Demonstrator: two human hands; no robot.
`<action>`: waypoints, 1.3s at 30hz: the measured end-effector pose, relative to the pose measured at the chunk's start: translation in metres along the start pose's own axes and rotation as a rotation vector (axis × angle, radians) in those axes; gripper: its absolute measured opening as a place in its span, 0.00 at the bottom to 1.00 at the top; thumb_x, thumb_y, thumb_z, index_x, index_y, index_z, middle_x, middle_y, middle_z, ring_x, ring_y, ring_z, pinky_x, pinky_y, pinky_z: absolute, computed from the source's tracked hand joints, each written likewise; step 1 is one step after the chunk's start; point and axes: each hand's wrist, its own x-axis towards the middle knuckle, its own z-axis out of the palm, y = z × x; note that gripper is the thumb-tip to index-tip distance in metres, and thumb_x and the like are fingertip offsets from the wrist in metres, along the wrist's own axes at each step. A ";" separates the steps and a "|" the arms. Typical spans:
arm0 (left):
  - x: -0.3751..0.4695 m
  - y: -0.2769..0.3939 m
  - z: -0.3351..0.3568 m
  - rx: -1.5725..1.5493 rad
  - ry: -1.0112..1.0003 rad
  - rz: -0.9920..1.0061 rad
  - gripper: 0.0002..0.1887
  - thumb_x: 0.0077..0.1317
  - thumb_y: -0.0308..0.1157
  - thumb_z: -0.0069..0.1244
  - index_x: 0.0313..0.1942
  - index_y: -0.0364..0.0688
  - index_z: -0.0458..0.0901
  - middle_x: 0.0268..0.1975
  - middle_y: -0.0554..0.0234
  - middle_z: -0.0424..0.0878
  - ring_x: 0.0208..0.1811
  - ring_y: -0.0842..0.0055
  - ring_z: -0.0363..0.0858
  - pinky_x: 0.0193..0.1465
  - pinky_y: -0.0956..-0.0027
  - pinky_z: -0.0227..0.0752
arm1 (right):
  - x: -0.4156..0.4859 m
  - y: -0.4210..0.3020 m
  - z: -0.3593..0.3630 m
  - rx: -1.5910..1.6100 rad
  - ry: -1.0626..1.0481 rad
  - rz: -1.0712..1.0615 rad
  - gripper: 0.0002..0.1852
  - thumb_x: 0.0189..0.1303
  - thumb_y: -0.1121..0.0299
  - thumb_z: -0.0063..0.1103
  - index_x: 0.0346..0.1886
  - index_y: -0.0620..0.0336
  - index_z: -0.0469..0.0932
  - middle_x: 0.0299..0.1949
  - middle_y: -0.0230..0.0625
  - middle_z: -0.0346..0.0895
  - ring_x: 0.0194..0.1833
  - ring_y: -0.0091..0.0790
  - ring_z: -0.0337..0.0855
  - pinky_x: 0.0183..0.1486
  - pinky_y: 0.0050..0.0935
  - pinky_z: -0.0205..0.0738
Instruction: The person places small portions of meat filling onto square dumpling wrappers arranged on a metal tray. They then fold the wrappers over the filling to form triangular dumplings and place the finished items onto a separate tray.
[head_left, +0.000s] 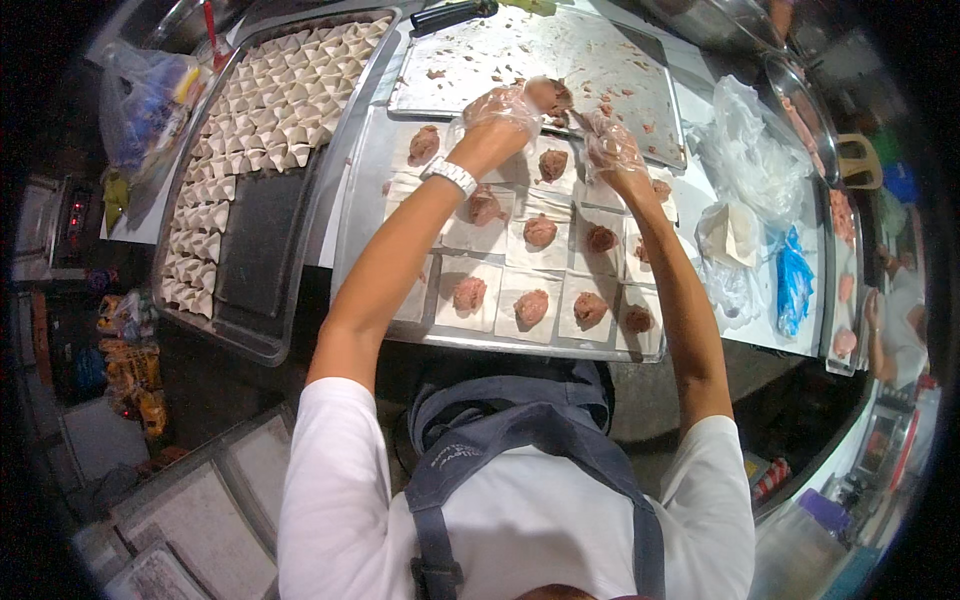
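Observation:
Square dough wrappers (469, 315) lie in rows on a metal tray (382, 330), many with a lump of minced meat (532, 306) on them. Above the tray's far edge is my left hand (499, 109), in a clear plastic glove, its fingers near a dark clump of meat (553, 97). Just to its right my right hand (611, 146), gloved the same way, has its fingertips close to that clump. Whether either hand grips something is not clear. Behind both hands a second metal tray (630, 67) carries scattered meat scraps.
At left a large tray (289, 330) holds rows of folded dumplings (277, 97). A dark-handled tool (454, 13) lies at the back. To the right are clear plastic bags (757, 150), a blue bag (793, 281) and a tray with meat (841, 285). Another person (900, 330) is at far right.

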 end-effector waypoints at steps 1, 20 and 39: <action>0.000 -0.002 0.006 0.005 0.042 0.072 0.09 0.53 0.31 0.42 0.27 0.39 0.78 0.32 0.51 0.79 0.36 0.63 0.78 0.40 0.63 0.71 | 0.003 -0.002 0.002 0.071 -0.008 0.027 0.19 0.51 0.67 0.48 0.48 0.61 0.70 0.43 0.48 0.71 0.46 0.48 0.70 0.49 0.39 0.63; 0.004 -0.049 0.035 -1.818 0.000 -0.660 0.09 0.63 0.34 0.44 0.40 0.43 0.74 0.32 0.68 0.75 0.31 0.84 0.72 0.33 0.82 0.66 | -0.011 -0.028 -0.055 -0.614 0.147 -0.160 0.27 0.54 0.73 0.46 0.59 0.36 0.62 0.21 0.38 0.75 0.14 0.33 0.73 0.15 0.33 0.66; -0.003 -0.066 0.043 -1.696 0.060 -0.283 0.05 0.60 0.31 0.42 0.30 0.41 0.73 0.25 0.71 0.71 0.24 0.85 0.68 0.25 0.78 0.64 | 0.015 -0.064 -0.061 -0.555 -0.069 -0.130 0.24 0.56 0.71 0.41 0.57 0.34 0.63 0.25 0.42 0.76 0.22 0.44 0.75 0.26 0.40 0.68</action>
